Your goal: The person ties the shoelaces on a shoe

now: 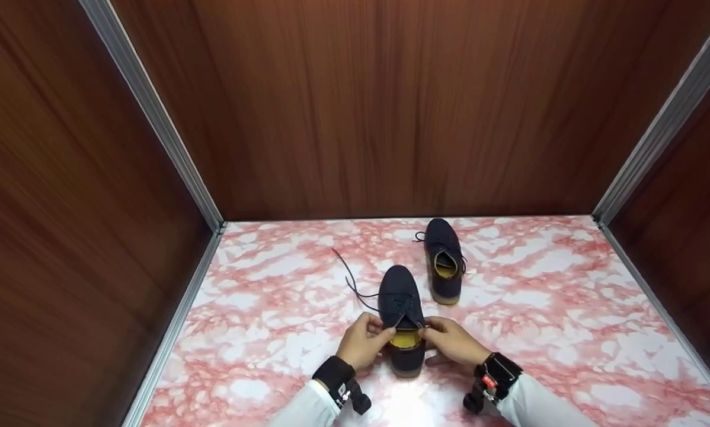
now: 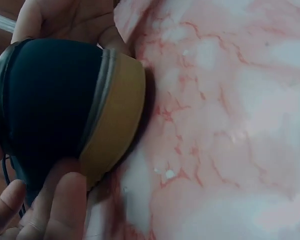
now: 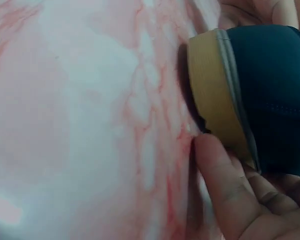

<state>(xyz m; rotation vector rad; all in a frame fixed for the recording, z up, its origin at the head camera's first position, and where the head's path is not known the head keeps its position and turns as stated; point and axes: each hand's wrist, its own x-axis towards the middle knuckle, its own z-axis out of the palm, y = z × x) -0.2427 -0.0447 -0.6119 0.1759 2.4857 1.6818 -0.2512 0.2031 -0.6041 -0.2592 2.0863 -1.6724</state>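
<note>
A dark navy lace-up shoe (image 1: 399, 280) with a yellow insole (image 1: 406, 339) rests upright between the two hands, toe pointing away. On the left edge of its opening, the left hand (image 1: 364, 343) pinches the flap between thumb and fingers. The right hand (image 1: 454, 343) does likewise on the right edge, its lower fingers along the shoe's side. A loose shoelace (image 1: 364, 295) trails over the floor to the left. Both wrist views show the heel (image 2: 55, 95) and its tan sole (image 3: 210, 85) close up; the pinching fingertips are partly hidden there.
Beyond and to the right stands a matching shoe (image 1: 441, 237), its laces hanging at both sides. The surface (image 1: 260, 332) has a red and white marbled pattern. Brown wood-look panels (image 1: 367, 107) with metal corner strips (image 1: 171, 136) enclose it at the back and sides.
</note>
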